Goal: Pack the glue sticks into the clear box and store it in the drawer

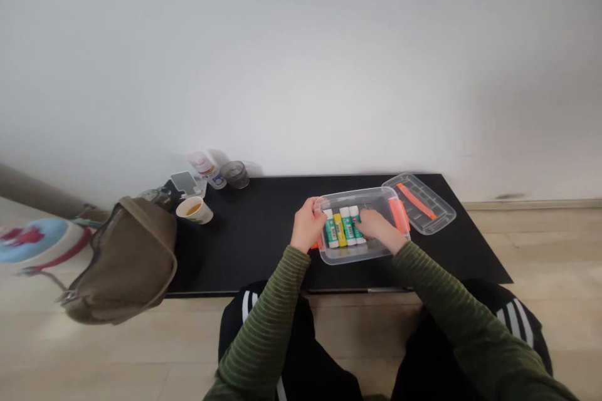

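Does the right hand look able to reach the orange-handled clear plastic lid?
Likely yes: once the right hand leaves the transparent plastic box, the lid lies beside it, its orange handle uncovered.

A brown bag (126, 263) covers the left end of the tabletop (254, 232). Beside it stands a paper cup (202, 215) holding orange-brown drink. Along the back edge, toward the left corner, a bottle (209, 170) and dark glass (234, 175) stand together.

Green-and-white tubes (348, 227), one yellow
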Demonstrator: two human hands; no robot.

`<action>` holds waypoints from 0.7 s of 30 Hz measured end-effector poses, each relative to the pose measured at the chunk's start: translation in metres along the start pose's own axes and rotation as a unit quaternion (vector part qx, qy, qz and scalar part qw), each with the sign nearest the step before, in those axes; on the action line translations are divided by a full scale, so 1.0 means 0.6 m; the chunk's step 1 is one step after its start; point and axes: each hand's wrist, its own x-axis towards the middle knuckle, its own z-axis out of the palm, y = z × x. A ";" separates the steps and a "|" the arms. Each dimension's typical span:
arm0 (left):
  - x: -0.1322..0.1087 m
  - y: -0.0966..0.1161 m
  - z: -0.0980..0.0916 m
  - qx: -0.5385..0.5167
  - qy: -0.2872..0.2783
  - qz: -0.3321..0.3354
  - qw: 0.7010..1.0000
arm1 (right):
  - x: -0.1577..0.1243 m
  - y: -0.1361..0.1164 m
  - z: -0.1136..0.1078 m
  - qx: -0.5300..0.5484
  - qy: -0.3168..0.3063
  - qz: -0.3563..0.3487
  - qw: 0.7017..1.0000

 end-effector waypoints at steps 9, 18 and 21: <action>0.006 -0.005 0.014 -0.001 -0.016 -0.011 1.000 | -0.114 0.091 -0.039 0.106 0.310 -0.090 0.940; 0.012 -0.027 0.028 -0.035 -0.025 -0.021 0.999 | -0.086 0.308 -0.003 0.085 0.262 0.027 0.961; 0.017 -0.035 0.030 -0.040 -0.031 -0.021 0.999 | -0.065 0.329 0.033 0.059 0.196 0.026 0.979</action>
